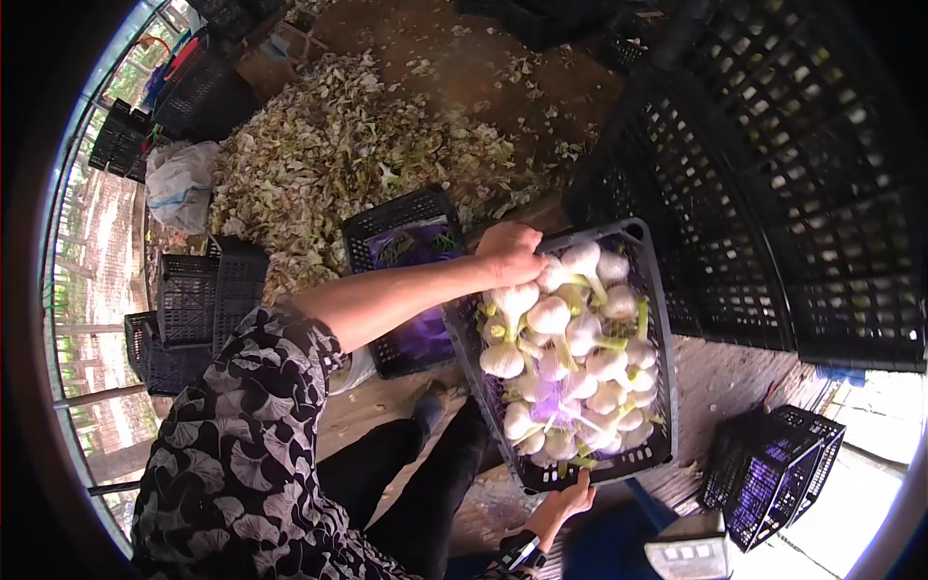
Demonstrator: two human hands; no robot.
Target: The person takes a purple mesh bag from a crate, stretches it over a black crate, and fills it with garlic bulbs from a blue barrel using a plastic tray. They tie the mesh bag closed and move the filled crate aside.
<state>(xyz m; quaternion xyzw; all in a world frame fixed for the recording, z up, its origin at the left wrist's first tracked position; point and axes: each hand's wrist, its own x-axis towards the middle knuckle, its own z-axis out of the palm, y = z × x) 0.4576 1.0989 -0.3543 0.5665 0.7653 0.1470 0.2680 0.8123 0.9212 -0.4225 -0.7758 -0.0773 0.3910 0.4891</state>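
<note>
A black plastic crate (663, 333) full of white garlic bulbs (580, 333) with short green stems is in front of me. My left hand (512, 256) grips its rim at the upper left corner, fingers closed there. At the lower end my right hand (570, 500) holds the opposite rim, thumb up over the edge and the other fingers partly hidden beneath the crate. Some purple netting (556, 404) shows among the bulbs.
A second black crate (394, 211) with purple net material stands behind my left arm. Tall stacked crates (715, 193) rise at the right, another crate (773, 474) sits lower right. A heap of garlic skins and leaves (338, 145) covers the floor beyond. A white sack (182, 184) lies at left.
</note>
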